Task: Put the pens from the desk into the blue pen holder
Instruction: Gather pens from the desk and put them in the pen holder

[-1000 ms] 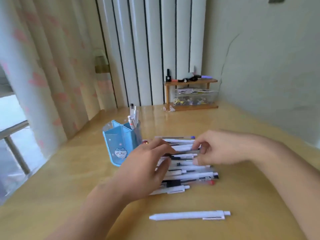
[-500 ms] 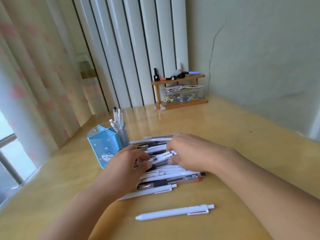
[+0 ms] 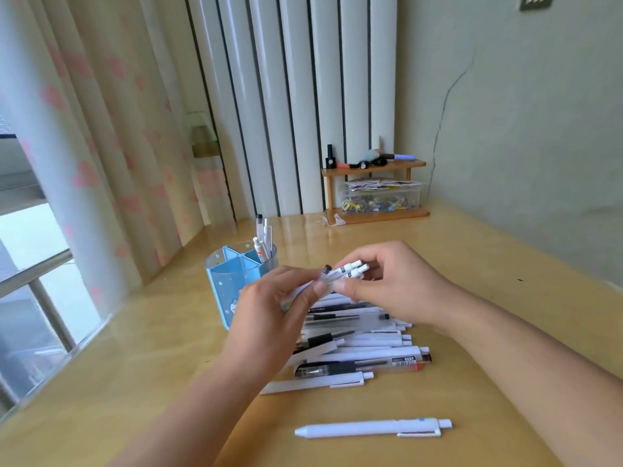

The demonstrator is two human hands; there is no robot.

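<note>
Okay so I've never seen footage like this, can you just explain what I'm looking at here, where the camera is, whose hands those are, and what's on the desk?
There is no machine here. The camera is worn on a person's head and looks forward and down, so the two bare arms reaching in from the bottom are the wearer's own.

Both the left hand and the right hand grip a small bundle of pens, lifted above the wooden desk.

Under the hands lies a pile of pens, mostly white, some clear or black. One white pen lies alone, nearer the camera.

Left of the pile stands the blue pen holder, already holding a few pens in one compartment. At the far end sits a small wooden shelf with a clear box underneath.
</note>
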